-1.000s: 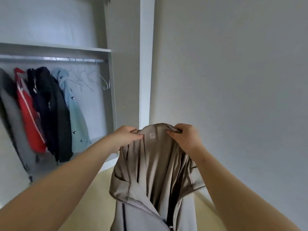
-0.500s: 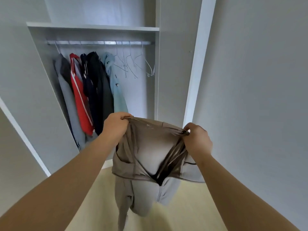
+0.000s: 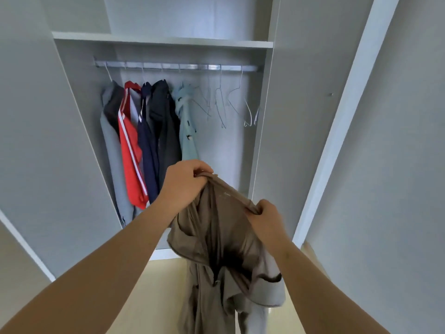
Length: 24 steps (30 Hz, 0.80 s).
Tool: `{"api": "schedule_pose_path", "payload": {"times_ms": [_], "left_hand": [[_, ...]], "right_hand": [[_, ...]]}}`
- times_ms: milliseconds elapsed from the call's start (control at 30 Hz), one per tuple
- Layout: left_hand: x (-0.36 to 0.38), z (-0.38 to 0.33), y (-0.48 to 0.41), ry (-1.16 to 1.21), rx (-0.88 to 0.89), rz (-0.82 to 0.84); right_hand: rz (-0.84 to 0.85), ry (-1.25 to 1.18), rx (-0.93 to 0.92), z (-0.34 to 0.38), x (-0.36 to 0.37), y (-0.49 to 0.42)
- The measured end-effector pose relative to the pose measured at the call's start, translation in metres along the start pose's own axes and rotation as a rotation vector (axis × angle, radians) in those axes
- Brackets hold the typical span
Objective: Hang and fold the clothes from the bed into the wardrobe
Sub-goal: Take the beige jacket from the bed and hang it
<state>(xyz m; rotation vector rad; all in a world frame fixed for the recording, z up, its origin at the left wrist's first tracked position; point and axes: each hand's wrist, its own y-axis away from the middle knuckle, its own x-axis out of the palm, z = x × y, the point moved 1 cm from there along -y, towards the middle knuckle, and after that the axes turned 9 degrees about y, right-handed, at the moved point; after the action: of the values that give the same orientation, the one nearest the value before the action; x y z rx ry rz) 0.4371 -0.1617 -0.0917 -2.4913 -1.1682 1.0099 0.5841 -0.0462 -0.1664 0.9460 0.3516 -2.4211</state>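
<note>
A taupe jacket (image 3: 216, 239) hangs in front of me, held by its collar with both hands. My left hand (image 3: 184, 182) grips the collar's left end. My right hand (image 3: 266, 216) pinches the collar's right end, lower down. The jacket's body droops toward the floor, its grey lining showing at the lower right. Straight ahead is the open wardrobe (image 3: 261, 131) with its metal rail (image 3: 178, 66). Several empty wire hangers (image 3: 237, 104) dangle on the rail's right half.
Several garments hang on the rail's left half: grey (image 3: 112, 150), red (image 3: 128, 145), navy (image 3: 147, 141), black (image 3: 166, 131) and light blue (image 3: 187, 126). A shelf (image 3: 163, 41) runs above the rail. A white door frame (image 3: 337, 131) and wall stand on the right.
The view has swung left and closer, so the wardrobe is now straight ahead. My hands have spread the collar, the left rising and the right dropping lower.
</note>
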Motion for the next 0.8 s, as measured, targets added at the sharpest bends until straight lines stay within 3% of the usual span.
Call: {"api": "schedule_pose_path", "payload": {"times_ms": [100,200,300,500,800], "left_hand": [[-0.012,0.039,-0.025,-0.403,0.043,-0.002],[-0.020,0.080,-0.042,-0.402,-0.080,-0.141],[-0.023,0.112,-0.070,-0.155,-0.317,-0.272],[-0.029,0.144,-0.144,0.774,-0.911,-0.255],[-0.051,0.194,-0.270,1.088,-0.815,-0.262]], "right_hand": [[-0.128,-0.109,0.020,0.012,0.002,-0.039],[-0.174,-0.206,-0.024,0.033,0.007,-0.075],[-0.179,-0.270,-0.072,0.052,0.024,-0.112],[-0.058,-0.174,-0.137,0.091,0.083,-0.194],[0.117,-0.226,-0.057,0.150,0.151,-0.300]]}}
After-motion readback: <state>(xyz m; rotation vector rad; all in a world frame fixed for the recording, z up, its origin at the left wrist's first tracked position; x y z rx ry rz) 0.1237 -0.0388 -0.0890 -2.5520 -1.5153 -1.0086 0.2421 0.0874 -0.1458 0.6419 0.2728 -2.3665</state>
